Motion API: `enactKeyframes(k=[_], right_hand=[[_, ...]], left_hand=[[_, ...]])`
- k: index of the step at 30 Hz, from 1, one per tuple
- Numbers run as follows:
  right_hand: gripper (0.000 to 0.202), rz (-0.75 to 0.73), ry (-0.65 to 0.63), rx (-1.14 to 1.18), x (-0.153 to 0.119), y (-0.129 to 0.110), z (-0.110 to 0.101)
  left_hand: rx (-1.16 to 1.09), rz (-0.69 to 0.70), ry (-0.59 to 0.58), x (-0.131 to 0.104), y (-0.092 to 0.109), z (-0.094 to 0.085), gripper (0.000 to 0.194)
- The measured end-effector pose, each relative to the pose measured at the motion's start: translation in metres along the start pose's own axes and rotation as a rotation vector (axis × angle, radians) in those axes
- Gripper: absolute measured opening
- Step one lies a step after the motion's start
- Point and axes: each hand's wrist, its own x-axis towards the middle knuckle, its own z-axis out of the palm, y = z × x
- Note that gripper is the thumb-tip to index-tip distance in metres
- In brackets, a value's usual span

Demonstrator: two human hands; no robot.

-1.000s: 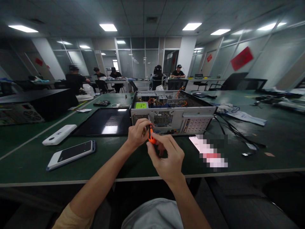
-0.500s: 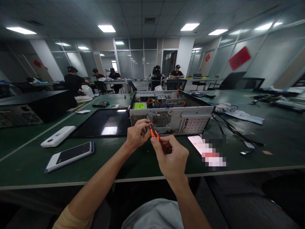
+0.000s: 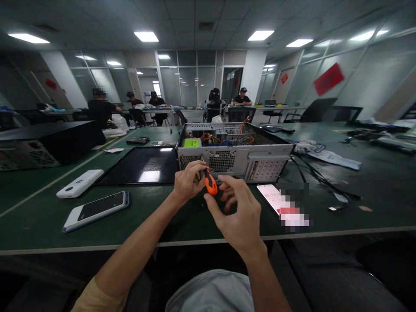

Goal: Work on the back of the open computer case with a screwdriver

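Observation:
A screwdriver (image 3: 211, 183) with an orange and black handle is pinched near its shaft end by my left hand (image 3: 187, 182). Something small and greenish shows beneath those fingers, too hidden to name. My right hand (image 3: 240, 212) is beside the handle, thumb and fingers apart, with nothing held in it; the thumb tip is close to the handle's end. Just beyond both hands lies an open computer case (image 3: 238, 151), its grey back panel facing me and coloured cables inside. A green-labelled part (image 3: 191, 143) sits in its left corner.
Left of the case lies a black side panel (image 3: 130, 169), with a white power bank (image 3: 79, 184) and a handheld device (image 3: 95, 212) nearer. On the right are a lit phone (image 3: 273, 197), black cables (image 3: 320, 180) and gloves (image 3: 334, 160). Another computer case (image 3: 65, 138) stands far left. Several people sit behind.
My right hand has opened and drawn slightly away from the screwdriver handle. The left hand keeps its hold, and the handle now shows more fully.

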Motion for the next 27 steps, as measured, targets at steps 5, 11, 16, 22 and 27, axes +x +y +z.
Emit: enactKeyframes(k=[5,11,16,22,27], right_hand=[[0.011,-0.074,-0.005,-0.014,0.0,-0.002,0.001],[0.016,-0.025,0.093,-0.051,0.001,-0.002,0.005],[0.025,0.034,0.084,-0.072,0.001,-0.001,0.007],[0.039,0.155,-0.041,0.006,0.003,0.001,0.008],[0.049,0.373,-0.155,0.256,0.002,0.004,0.011]], left_hand=[[0.014,0.024,-0.001,0.001,0.0,-0.002,0.016],[0.032,0.039,-0.004,0.004,0.003,-0.002,0.023],[0.088,0.062,-0.038,0.005,0.005,-0.004,0.026],[0.117,0.078,-0.065,0.006,0.008,-0.006,0.031],[0.137,0.104,-0.023,0.008,0.009,-0.004,0.035]])
